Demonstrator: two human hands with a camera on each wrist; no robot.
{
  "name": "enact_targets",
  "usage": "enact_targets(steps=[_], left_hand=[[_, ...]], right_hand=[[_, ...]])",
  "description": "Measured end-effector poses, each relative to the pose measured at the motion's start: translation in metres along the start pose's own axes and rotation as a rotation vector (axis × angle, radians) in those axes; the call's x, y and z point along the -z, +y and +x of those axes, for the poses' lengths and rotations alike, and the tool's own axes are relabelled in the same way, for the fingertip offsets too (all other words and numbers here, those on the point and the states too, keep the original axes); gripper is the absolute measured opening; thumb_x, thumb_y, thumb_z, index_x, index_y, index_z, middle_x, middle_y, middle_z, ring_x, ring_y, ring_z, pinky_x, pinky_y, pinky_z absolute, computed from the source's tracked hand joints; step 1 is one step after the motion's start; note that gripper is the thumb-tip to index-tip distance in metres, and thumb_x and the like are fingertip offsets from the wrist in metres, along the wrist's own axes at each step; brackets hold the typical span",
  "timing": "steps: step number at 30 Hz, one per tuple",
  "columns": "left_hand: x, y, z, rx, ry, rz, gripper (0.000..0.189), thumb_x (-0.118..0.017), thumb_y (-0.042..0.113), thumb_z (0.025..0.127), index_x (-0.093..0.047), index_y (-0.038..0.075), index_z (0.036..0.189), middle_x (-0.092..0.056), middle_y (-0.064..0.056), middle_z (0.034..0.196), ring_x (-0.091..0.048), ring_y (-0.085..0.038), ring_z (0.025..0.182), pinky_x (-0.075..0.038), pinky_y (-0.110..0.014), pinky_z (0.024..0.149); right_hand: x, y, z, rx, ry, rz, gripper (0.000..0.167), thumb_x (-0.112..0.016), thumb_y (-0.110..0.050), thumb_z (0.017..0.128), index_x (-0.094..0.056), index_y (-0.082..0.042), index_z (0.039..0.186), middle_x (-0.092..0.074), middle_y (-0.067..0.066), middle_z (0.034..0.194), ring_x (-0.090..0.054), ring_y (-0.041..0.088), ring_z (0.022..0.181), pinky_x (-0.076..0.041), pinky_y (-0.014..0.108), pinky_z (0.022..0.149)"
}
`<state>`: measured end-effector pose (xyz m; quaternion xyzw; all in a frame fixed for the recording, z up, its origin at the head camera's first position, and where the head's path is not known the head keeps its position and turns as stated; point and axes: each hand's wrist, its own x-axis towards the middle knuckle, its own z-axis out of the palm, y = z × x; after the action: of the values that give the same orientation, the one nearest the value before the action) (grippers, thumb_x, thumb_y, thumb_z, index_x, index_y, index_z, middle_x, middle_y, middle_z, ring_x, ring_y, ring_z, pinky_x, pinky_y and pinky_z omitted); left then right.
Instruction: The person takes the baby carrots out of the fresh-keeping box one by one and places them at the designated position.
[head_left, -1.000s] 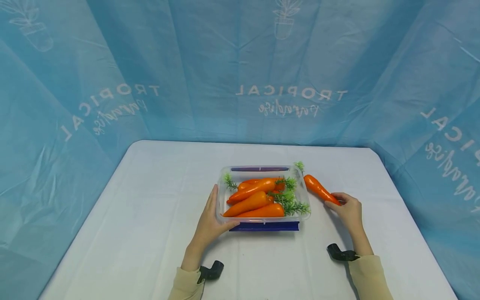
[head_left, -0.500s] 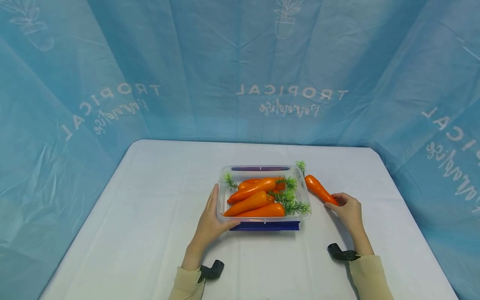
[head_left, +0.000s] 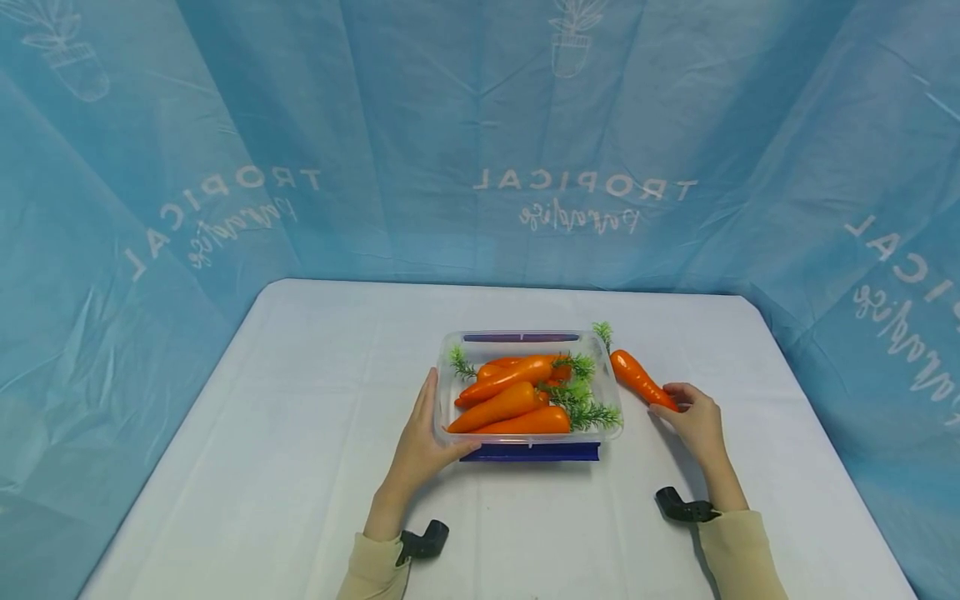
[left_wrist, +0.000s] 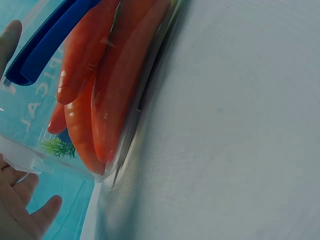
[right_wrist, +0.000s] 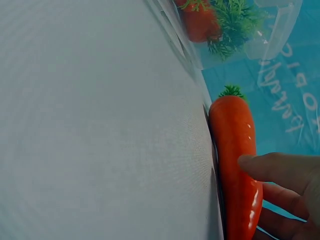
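Observation:
A clear plastic food container (head_left: 517, 438) with blue latches (head_left: 528, 452) stands mid-table, holding several orange carrots (head_left: 506, 407) with green leafy tops (head_left: 588, 414). My left hand (head_left: 415, 446) rests against its near left corner, fingers straight along the left side and thumb along the front. In the left wrist view, the fingers (left_wrist: 46, 215) are spread below the container's corner. Right of the container, another carrot (head_left: 636, 375) lies on the table, its green top pointing away. My right hand (head_left: 701, 425) pinches its narrow end; in the right wrist view the thumb (right_wrist: 270, 167) touches its side.
A white cloth covers the table (head_left: 315, 433). Behind it and at both sides hangs a blue printed curtain (head_left: 397, 125). Each wrist carries a black camera mount, the left one (head_left: 426, 540) and the right one (head_left: 678, 505), below tan sleeves.

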<state>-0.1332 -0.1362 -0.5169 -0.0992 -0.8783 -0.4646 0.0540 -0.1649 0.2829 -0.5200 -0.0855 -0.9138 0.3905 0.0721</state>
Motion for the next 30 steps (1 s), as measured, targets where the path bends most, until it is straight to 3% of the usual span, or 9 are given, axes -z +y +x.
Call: enact_targets(steps=[4, 10, 18, 27, 30], left_hand=[[0.000, -0.001, 0.000, 0.000, 0.003, 0.004, 0.118, -0.081, 0.049, 0.068, -0.005, 0.026, 0.155, -0.013, -0.002, 0.162, -0.021, -0.030, 0.147, -0.024, -0.057, 0.115], [-0.001, 0.000, 0.000, -0.005, 0.006, 0.004, 0.117, -0.081, 0.048, 0.068, -0.005, 0.025, 0.155, -0.014, -0.003, 0.162, -0.021, -0.030, 0.147, -0.024, -0.057, 0.115], [-0.001, -0.002, 0.000, -0.012, 0.011, 0.016, 0.117, -0.081, 0.049, 0.068, -0.005, 0.026, 0.155, -0.014, -0.003, 0.162, -0.022, -0.030, 0.147, -0.024, -0.057, 0.114], [-0.002, -0.002, 0.001, -0.008, 0.010, 0.002, 0.119, -0.082, 0.049, 0.068, -0.004, 0.026, 0.155, -0.012, 0.000, 0.162, -0.021, -0.028, 0.147, -0.024, -0.057, 0.115], [-0.002, -0.001, 0.001, -0.004, 0.010, 0.004, 0.119, -0.082, 0.049, 0.067, -0.004, 0.026, 0.155, -0.012, -0.001, 0.162, -0.021, -0.029, 0.147, -0.024, -0.057, 0.115]], right_hand=[[0.001, -0.003, 0.000, -0.007, 0.012, 0.025, 0.040, -0.071, -0.013, 0.085, -0.059, 0.005, 0.119, -0.062, 0.027, 0.118, -0.058, 0.040, 0.107, -0.050, 0.053, 0.094], [0.005, -0.012, 0.001, -0.009, 0.056, 0.063, 0.034, -0.068, -0.009, 0.086, -0.061, 0.006, 0.115, -0.063, 0.027, 0.116, -0.057, 0.040, 0.108, -0.045, 0.053, 0.099], [0.006, -0.032, -0.001, 0.074, 0.184, 0.105, 0.024, -0.067, -0.009, 0.087, -0.066, 0.003, 0.108, -0.069, 0.021, 0.105, -0.062, 0.032, 0.098, -0.050, 0.041, 0.089], [0.006, -0.068, 0.002, 0.186, 0.173, 0.146, 0.022, -0.066, -0.010, 0.088, -0.067, 0.000, 0.106, -0.070, 0.018, 0.105, -0.062, 0.027, 0.096, -0.051, 0.029, 0.088], [0.003, -0.077, -0.001, 0.241, 0.143, 0.169, 0.022, -0.067, -0.011, 0.088, -0.068, 0.001, 0.107, -0.070, 0.018, 0.105, -0.062, 0.021, 0.094, -0.049, 0.017, 0.083]])
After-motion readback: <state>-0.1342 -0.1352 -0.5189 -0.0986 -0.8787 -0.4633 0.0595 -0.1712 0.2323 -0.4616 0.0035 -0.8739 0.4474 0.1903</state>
